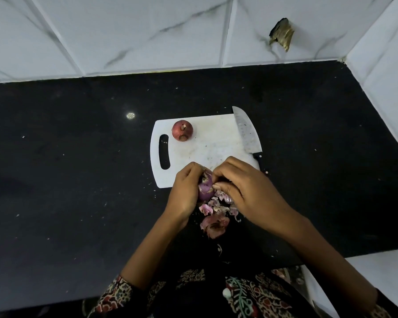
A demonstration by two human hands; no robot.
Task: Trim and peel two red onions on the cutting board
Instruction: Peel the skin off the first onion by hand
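Left hand (186, 191) curls around a half-peeled onion (205, 185); at its 3 o'clock, right hand (236, 183) fingers pinch its skin.

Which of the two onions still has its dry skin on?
The onion on the cutting board, near the handle slot, untouched and still reddish-brown. The other onion, gripped in the left hand, already shows smooth purple flesh.

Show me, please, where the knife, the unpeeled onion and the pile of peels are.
knife (245, 131): head view, middle of the blade.
unpeeled onion (182, 130): head view, centre of its skin.
pile of peels (215, 222): head view, the largest peel.
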